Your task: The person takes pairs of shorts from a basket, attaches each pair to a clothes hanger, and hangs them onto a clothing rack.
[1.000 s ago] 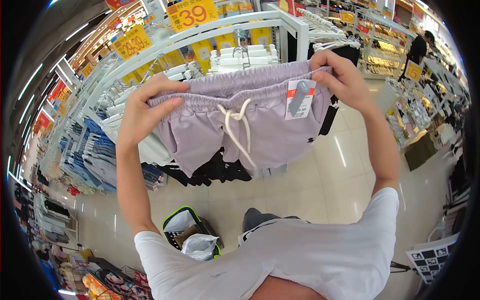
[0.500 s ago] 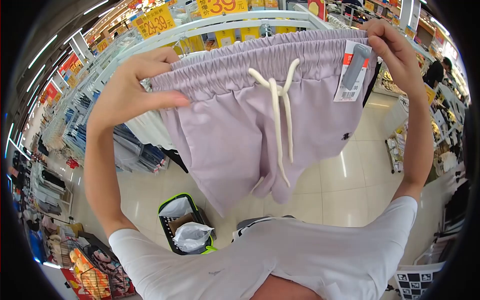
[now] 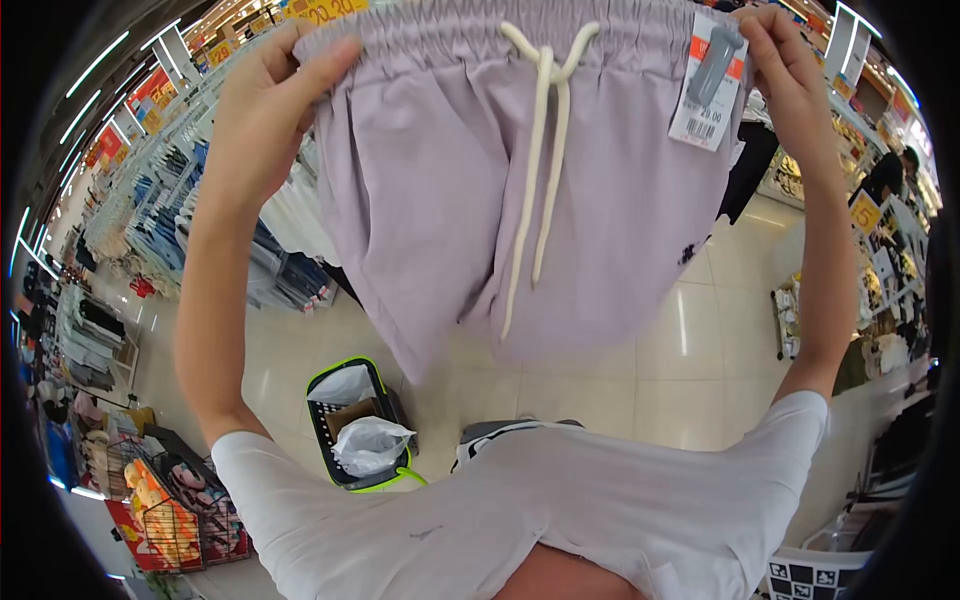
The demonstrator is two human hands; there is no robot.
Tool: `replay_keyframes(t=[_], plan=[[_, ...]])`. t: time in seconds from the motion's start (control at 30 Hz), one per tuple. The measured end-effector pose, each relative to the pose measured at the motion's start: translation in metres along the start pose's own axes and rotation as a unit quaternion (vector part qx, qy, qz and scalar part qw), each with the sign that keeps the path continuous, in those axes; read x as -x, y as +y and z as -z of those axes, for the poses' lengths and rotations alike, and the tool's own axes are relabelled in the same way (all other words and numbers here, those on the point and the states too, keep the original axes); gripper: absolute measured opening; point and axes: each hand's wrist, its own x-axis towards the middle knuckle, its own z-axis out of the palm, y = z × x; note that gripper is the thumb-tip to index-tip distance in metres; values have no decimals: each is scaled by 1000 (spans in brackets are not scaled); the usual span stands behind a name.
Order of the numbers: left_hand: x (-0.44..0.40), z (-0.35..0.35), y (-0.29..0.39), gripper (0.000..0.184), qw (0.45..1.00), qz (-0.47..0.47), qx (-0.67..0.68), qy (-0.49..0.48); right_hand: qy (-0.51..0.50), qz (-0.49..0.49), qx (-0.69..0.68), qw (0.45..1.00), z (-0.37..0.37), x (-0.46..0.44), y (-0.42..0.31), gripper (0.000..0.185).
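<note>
Shorts [image 3: 430,150]: pale purple, elastic waist; up in front of the chest, clear of the floor [image 3: 683,325], spread btwn both hands, legs hanging; top edge partly cut off by the view
L hand [image 3: 265,100]: gripping waistband at its L end, thumb on the front, other fingers mostly hidden behind
R hand [image 3: 795,80]: fingers pinching waistband's R end, just beside the tag; exact grip partly hidden
Drawstring [image 3: 535,150]: cream, looped at the waist, both ends hanging down the front
Progress: shorts off the rack, no hanger visible on them, front turned to the wearer's view; looks like mid-inspection. Tag + clip on, shorts not in basket. Can't tell how much is left
Tag [image 3: 695,125]: white w/ orange-red band, price approx "29.00" (1st digits blurry), barcode below; rest too small or under the grey clip [image 3: 716,70]
Logo [image 3: 687,254]: small dark mark nr one leg's hem, brand unreadable
Yellow sign [image 3: 328,8]: top, behind waistband; digits cut off, can't read for sure
R-side sign [image 3: 865,213]: yellow, prob. "15"
Basket [image 3: 325,440]: black w/ green rim, on floor nr the feet; has white plastic bag [image 3: 370,447] + brown box [image 3: 351,415]
Jeans [image 3: 275,270]: hanging on L, beyond L forearm
Other person [image 3: 885,178]: far R, dark clothes, well apart
</note>
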Motion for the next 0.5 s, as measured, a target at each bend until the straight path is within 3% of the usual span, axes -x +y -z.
replay_keyframes(t=[0.1,0.17,0.2,0.23,0.27,0.4,0.5], plan=[[1,-12,7,30,997,-1,78,29,51,20,-55,997,-9,4,2,16],[6,-16,20,29,978,-15,-141,150,97,39,-19,994,-17,0,1,17],[4,-2,9,30,987,-70,-57,135,138,76,6,988,-18,-5,8,17],[5,-4,11,30,987,-67,-58,132,178,110,32,977,-19,-6,12,17],[7,-7,15,31,988,-80,-41,123,123,76,11,989,-9,-6,8,17],[14,-8,21,35,988,-89,-67,109,95,80,-54,991,-1,-3,9,15],[18,-19,26,35,992,-98,-18,82,148,121,-12,981,-6,1,15,13]])
